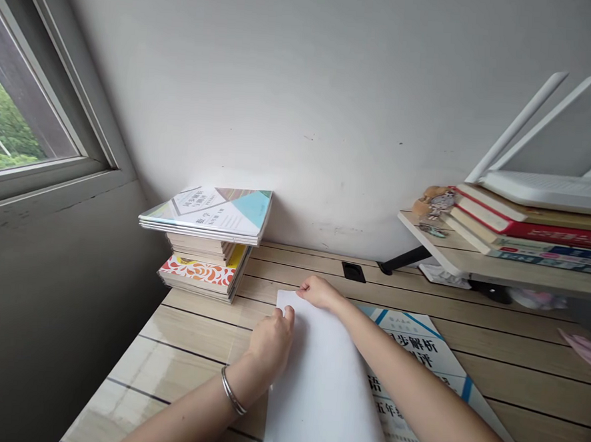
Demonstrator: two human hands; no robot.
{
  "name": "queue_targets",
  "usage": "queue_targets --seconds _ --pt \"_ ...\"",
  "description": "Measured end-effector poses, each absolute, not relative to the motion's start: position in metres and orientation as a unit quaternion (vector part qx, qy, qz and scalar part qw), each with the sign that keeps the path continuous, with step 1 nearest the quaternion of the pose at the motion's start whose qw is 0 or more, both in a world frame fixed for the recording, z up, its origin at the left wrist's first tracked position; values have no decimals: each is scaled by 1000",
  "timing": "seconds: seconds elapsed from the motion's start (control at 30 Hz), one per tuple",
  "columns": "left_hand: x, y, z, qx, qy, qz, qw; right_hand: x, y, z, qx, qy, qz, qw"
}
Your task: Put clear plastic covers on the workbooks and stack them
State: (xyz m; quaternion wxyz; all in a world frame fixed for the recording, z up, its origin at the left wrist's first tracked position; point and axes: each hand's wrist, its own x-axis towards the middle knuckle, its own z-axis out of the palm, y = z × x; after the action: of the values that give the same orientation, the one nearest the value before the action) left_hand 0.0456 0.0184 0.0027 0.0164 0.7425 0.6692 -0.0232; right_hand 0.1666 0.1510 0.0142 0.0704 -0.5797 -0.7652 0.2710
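Observation:
A white sheet of paper (323, 383) lies curved upward on the wooden desk (193, 328), over a printed book with blue-edged cover (418, 348). My left hand (270, 343), a silver bangle on its wrist, pinches the sheet's left edge near the top corner. My right hand (318, 292) grips the top edge of the same sheet, fingers closed over it.
A stack of books (207, 239) stands at the desk's back left against the wall. A raised shelf (498, 263) at right carries more books (525, 232) and a white router (552, 187). A window (16, 117) is at left. A pink item (588, 349) lies far right.

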Motion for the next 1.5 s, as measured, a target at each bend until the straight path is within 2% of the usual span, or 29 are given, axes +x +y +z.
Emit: queue_targets --seconds 0.3,0.4,0.5,0.57,0.67,0.77,0.87,1.1,1.23,1.37,1.43,1.5 --pt "43 20 7 757 645 58 84 150 144 4 -569 -757 290 138" --pt "29 16 13 748 644 151 63 152 141 7 -562 -756 293 164" --pt "1 12 13 668 681 301 11 158 140 11 -547 -757 300 195" --pt "-17 13 10 597 688 407 69 161 141 12 -537 -757 305 215" --pt "-30 15 4 489 664 494 278 163 142 12 -529 -753 311 237" --pt "-25 15 5 385 641 492 445 165 142 11 -527 -745 313 261" --pt "-14 14 10 354 611 479 520 167 141 11 -521 -736 317 294" --pt "-8 19 23 362 584 479 546 172 139 14 -511 -730 309 332" --pt "-22 7 26 373 572 418 599 180 140 24 -521 -731 283 339" --pt "-38 -16 18 393 540 368 647 184 122 38 -533 -758 155 342" --pt "-42 -23 13 389 536 377 647 188 93 46 -481 -798 80 354" --pt "-44 -26 12 382 534 388 647 195 50 54 -366 -858 74 353"
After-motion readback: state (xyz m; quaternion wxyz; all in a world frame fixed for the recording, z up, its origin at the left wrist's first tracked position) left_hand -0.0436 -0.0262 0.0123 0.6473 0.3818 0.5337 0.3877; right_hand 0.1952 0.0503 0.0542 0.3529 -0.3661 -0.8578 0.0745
